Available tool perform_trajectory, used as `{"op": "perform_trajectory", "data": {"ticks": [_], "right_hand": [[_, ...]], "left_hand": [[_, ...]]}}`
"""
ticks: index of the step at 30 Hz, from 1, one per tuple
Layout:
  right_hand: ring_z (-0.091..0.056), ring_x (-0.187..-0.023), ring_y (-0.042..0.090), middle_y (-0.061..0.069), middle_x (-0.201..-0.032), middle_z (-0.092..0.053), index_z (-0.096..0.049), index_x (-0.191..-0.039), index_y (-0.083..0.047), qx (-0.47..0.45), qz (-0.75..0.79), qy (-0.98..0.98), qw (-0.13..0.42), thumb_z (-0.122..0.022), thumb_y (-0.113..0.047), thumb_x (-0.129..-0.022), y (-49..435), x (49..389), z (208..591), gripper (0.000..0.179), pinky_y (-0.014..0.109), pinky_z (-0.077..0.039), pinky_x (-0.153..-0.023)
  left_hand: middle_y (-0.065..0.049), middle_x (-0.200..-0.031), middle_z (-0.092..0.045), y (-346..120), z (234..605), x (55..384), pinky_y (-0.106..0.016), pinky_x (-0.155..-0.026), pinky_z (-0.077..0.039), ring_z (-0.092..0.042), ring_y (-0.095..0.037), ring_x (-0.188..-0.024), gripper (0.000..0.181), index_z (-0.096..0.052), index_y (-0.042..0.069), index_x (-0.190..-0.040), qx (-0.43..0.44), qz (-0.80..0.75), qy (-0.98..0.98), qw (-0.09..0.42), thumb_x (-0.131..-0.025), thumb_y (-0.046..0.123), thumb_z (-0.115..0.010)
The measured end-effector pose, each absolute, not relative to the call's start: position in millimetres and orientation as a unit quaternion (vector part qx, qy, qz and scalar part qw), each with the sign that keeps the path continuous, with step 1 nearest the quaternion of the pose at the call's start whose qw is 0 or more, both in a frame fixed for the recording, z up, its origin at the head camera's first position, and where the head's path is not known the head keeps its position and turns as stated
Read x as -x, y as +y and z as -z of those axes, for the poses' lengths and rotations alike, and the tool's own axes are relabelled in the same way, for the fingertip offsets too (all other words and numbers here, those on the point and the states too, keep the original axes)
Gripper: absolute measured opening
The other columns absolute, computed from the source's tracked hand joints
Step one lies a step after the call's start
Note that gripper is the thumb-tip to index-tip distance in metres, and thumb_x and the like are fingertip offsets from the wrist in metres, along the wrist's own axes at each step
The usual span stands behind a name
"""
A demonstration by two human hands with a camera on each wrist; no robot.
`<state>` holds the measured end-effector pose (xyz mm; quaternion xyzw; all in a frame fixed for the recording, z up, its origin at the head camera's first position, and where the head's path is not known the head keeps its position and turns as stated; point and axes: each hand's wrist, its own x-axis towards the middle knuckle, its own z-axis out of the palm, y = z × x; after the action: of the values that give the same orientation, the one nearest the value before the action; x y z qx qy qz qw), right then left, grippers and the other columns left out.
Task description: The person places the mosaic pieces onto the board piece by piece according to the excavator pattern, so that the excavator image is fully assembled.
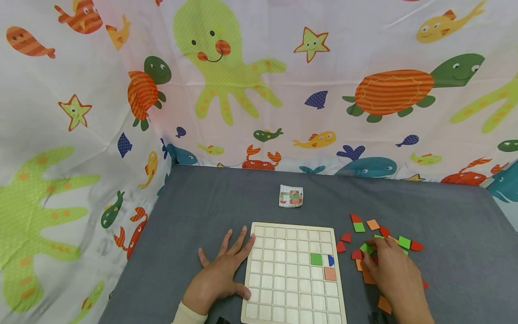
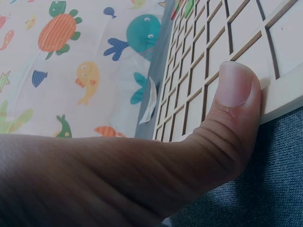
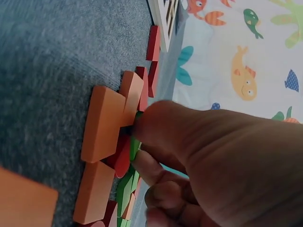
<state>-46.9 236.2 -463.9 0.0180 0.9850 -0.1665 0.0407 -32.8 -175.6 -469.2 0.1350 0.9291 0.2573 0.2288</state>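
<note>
A pale wooden grid board point(image 1: 279, 283) lies on the grey cloth. My left hand point(image 1: 220, 276) is spread at its left side, with thumb and fingertips touching the edge; in the left wrist view the thumb point(image 2: 236, 90) rests on the rim. Set in cells near the board's right side are a green square point(image 1: 316, 259), a blue half-round shape point(image 1: 331, 260) and a salmon square point(image 1: 329, 273). Over the loose tiles, my right hand point(image 1: 392, 270) pinches a green tile point(image 1: 366, 248) between thumb and finger. That green tile point(image 3: 135, 147) is partly hidden by the fingers in the right wrist view.
Loose red, green and orange tiles surround the right hand, among them an orange tile point(image 1: 384, 304) nearest me and two red tiles point(image 1: 341, 247) close to the board. A small printed pattern card point(image 1: 291, 196) lies beyond the board. A sea-animal curtain point(image 1: 259, 81) hangs behind.
</note>
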Motion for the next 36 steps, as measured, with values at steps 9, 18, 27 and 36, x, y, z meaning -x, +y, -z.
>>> {"op": "perform_trajectory", "data": {"ticks": [9, 18, 27, 36], "right_hand": [[-0.06, -0.074, 0.021, 0.02, -0.114, -0.064, -0.067, -0.126, 0.003, 0.014, 0.19, 0.982, 0.013, -0.077, -0.02, -0.093, 231.2, 43.9, 458.7, 0.041, 0.043, -0.053, -0.056], [-0.055, -0.073, 0.005, -0.002, -0.107, -0.064, -0.071, -0.118, -0.012, 0.173, 0.215, 0.957, -0.093, -0.089, -0.015, -0.085, 197.1, 33.2, 456.2, 0.038, 0.022, -0.046, -0.052], [-0.051, -0.074, -0.005, -0.009, -0.111, -0.064, -0.073, -0.115, -0.015, 0.26, 0.221, 0.935, -0.091, -0.09, -0.016, -0.083, 175.3, 23.5, 463.7, 0.036, 0.014, -0.044, -0.055], [-0.059, -0.086, 0.001, -0.011, -0.11, -0.066, -0.071, -0.114, -0.021, 0.275, 0.19, 0.942, -0.04, -0.091, -0.025, -0.084, 168.9, 18.2, 464.7, 0.036, 0.023, -0.059, -0.071]], "left_hand": [[0.005, -0.179, -0.003, -169.8, 458.7, 30.6, -0.097, -0.093, 0.014, 0.005, -0.037, -0.164, 0.137, -0.019, 0.036, -0.171, -0.115, -0.25, 0.933, 0.231, -0.059, 0.044, -0.096], [0.004, -0.179, -0.003, -170.3, 455.4, 29.4, -0.097, -0.094, 0.014, 0.005, -0.037, -0.164, 0.136, -0.02, 0.033, -0.171, -0.116, -0.25, 0.933, 0.232, -0.059, 0.045, -0.095], [0.004, -0.179, -0.003, -169.5, 456.3, 30.1, -0.097, -0.094, 0.014, 0.005, -0.037, -0.164, 0.136, -0.02, 0.034, -0.171, -0.118, -0.252, 0.933, 0.23, -0.059, 0.045, -0.095], [0.004, -0.179, -0.003, -169.9, 456.2, 29.4, -0.097, -0.094, 0.015, 0.005, -0.037, -0.164, 0.136, -0.019, 0.034, -0.171, -0.117, -0.256, 0.932, 0.228, -0.059, 0.043, -0.096]]}}
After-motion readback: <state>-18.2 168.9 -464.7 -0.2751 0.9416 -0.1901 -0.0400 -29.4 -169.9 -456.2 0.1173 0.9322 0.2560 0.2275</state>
